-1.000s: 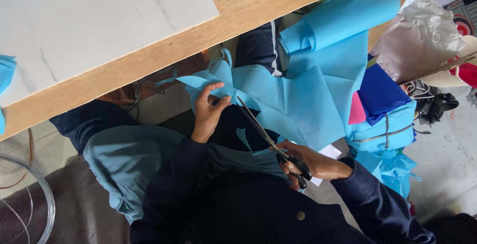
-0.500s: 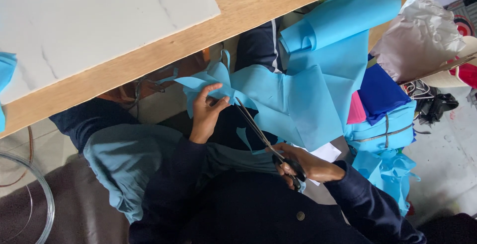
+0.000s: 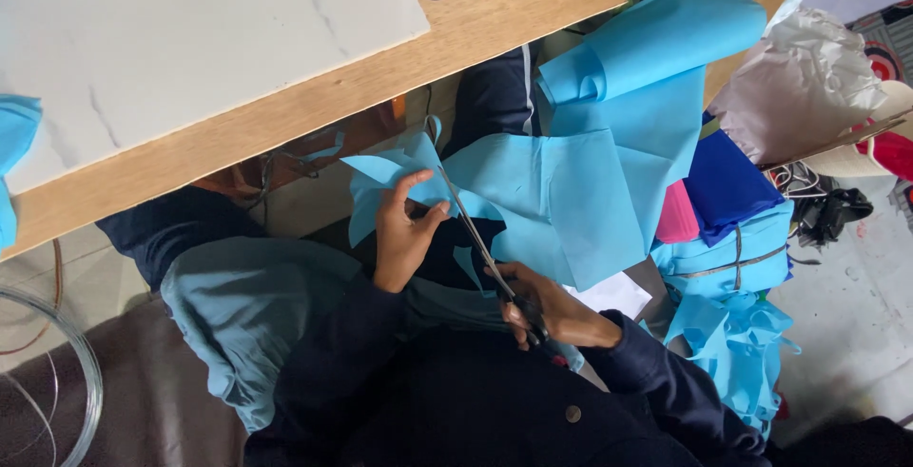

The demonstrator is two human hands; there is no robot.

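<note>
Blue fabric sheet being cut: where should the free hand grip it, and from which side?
Probably pinch the blue fabric sheet at its loose cut edge just left of the scissors, coming from the wearer's left, as the left hand does. The sheet hangs limp from the roll, so holding beside the blades likely keeps it taut. The right hand holds the handles.

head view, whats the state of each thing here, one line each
left hand: pinching the cut edge of the blue fabric
right hand: gripping the scissors' handles
scissors: blades in the fabric, mid-cut
blue fabric sheet: held over the lap, partly cut
fabric roll: partly unrolled, feeding the sheet
bundled blue fabric: stacked, tied with string
white board: lying flat on the wooden table
</note>
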